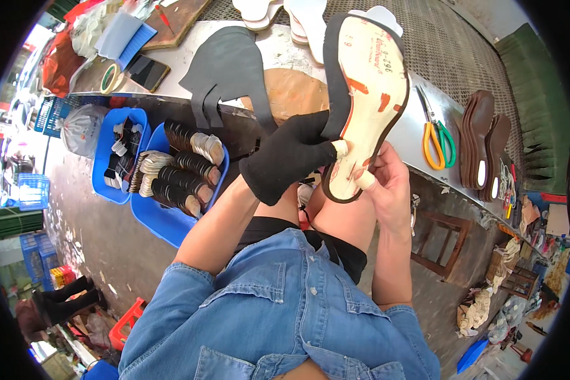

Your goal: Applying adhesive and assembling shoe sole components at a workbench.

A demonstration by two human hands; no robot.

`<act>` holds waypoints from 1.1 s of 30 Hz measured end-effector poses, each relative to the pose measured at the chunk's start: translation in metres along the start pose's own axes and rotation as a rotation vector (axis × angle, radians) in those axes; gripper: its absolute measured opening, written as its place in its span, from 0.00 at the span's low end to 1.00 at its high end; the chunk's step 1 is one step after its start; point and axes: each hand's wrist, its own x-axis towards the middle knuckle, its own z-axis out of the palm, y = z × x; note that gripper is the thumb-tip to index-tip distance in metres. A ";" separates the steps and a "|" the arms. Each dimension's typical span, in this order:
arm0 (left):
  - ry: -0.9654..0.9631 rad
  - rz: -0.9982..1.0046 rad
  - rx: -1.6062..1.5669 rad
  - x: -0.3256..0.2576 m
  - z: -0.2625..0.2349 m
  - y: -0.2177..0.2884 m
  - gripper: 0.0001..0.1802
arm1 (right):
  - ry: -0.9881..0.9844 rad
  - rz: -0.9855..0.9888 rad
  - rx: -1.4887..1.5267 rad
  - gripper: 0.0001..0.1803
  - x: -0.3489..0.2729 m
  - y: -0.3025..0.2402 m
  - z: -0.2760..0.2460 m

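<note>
A cream shoe insole (pixel 367 95) with a dark rim is held up over the bench edge, its heel end toward me. Wider black material (pixel 337 69) runs along its left side. My left hand (pixel 288 155), in a black glove with a taped thumb tip, grips the insole's left edge near the heel. On the opposite edge, my right hand (pixel 389 183) is closed with its taped thumb on the cream face and its fingers behind. Beyond the gloved hand lies a dark grey cut piece of sheet material (pixel 231 63) with strips at one end.
Scissors (pixel 433 133) with yellow and green handles and stacked brown soles (pixel 477 139) lie right on the metal bench. White sole-shaped pieces (pixel 307 28) sit behind. A phone (pixel 147 72) and tape roll (pixel 110 78) are left. Blue bins (pixel 161 225) with bundled parts stand below.
</note>
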 end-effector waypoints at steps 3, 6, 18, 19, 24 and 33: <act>-0.075 -0.031 0.010 0.000 0.003 0.004 0.18 | 0.022 -0.118 -0.090 0.23 0.005 -0.001 -0.008; -0.186 0.118 0.286 0.003 0.006 -0.009 0.18 | 0.228 -0.103 0.270 0.19 0.028 -0.023 -0.010; 0.157 0.348 0.439 0.006 0.024 0.014 0.09 | 0.347 -0.125 0.101 0.20 0.037 -0.022 0.010; 0.156 0.386 0.582 0.002 0.025 0.021 0.07 | 0.360 -0.149 0.056 0.19 0.036 -0.021 0.011; 0.151 0.488 0.951 0.007 0.033 0.032 0.08 | 0.296 -0.142 0.180 0.20 0.041 -0.012 0.007; -0.065 0.291 -0.178 0.015 0.035 0.010 0.12 | 0.136 -0.092 0.676 0.24 0.033 -0.012 0.016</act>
